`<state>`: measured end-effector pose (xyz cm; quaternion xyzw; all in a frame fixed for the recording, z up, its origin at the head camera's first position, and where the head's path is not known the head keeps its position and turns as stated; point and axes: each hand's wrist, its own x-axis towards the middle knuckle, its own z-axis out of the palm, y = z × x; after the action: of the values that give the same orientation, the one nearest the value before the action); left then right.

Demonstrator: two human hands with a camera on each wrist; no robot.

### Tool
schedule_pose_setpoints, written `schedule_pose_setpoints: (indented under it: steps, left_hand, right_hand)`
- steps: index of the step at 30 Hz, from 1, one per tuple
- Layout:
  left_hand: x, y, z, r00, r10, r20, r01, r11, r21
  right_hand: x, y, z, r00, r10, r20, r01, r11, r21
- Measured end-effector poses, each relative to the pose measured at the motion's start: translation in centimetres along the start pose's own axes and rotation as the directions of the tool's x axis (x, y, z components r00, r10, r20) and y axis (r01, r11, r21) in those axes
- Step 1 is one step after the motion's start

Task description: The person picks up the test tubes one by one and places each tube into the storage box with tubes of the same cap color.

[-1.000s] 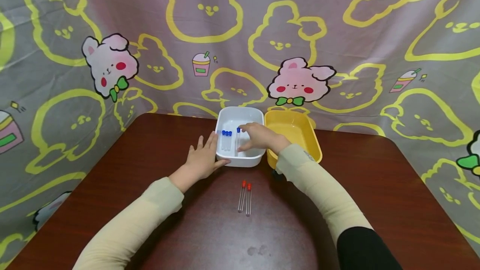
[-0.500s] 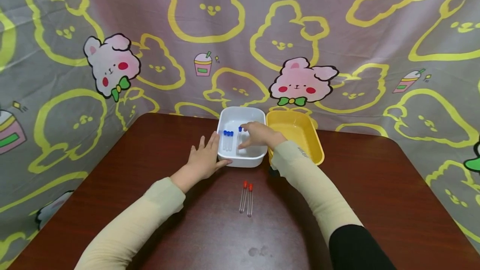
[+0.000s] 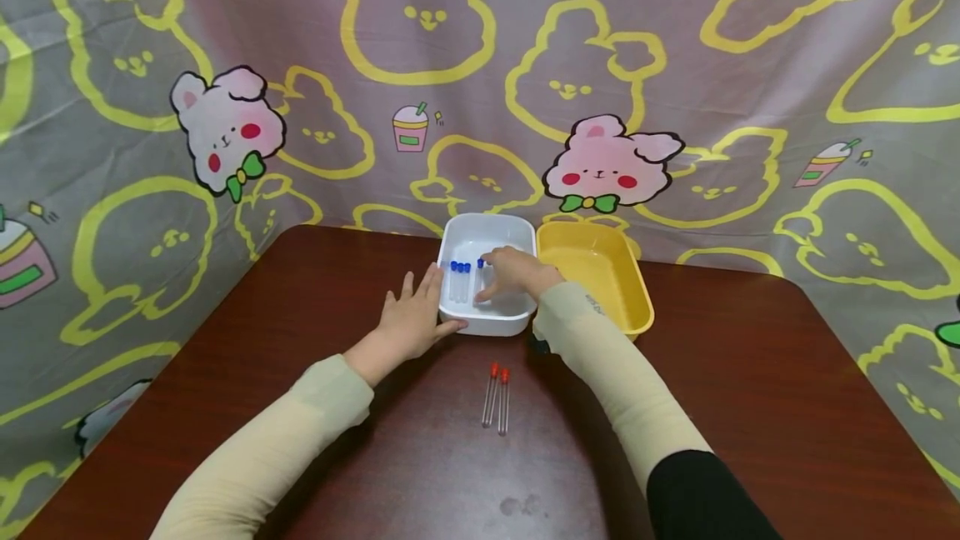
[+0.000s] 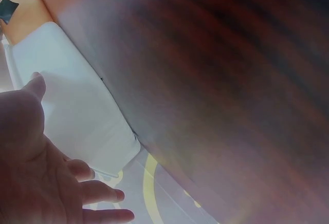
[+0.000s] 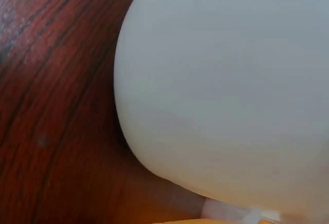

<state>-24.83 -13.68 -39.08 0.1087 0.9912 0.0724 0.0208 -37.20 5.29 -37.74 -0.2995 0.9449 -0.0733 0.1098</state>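
A blue-capped tube (image 3: pixel 480 277) lay lengthwise in the white tray (image 3: pixel 491 324), cap toward the rabbit-print curtain (image 3: pixel 480 90), roughly parallel to three others (image 3: pixel 460 282); the right hand (image 3: pixel 513 271) pinched it end to end. The left hand (image 3: pixel 408 322), fingers spread, touched the tray's side. The tabletop (image 3: pixel 735 373) was glossy, dark reddish-brown.

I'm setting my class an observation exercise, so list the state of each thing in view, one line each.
White tray: upright, open-topped
Yellow tray: upright, open-topped, partly covered by the right sleeve
Three blue-capped tubes: capped, side by side in the white tray
Lone blue-capped tube: capped, at the right hand
Two red-capped tubes: capped, lying on the table
Left hand: fingers spread, against the white tray
Right hand: thumb and fingers apart, grip unclear
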Motion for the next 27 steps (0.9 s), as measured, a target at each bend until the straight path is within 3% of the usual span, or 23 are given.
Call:
schedule_pose_setpoints:
  steps: [11,27]
  left_hand:
    - [0.0,-0.03,0.12,1.0,0.002,-0.012,-0.002,1.0,-0.008]
    - [0.04,-0.02,0.04,1.0,-0.003,0.01,0.003,1.0,0.023]
  right_hand:
    - [0.06,-0.49,0.09,0.995,0.092,0.029,-0.092,0.995,-0.024]
    - [0.65,-0.59,0.15,0.998,0.032,0.048,-0.029,0.997,-0.065]
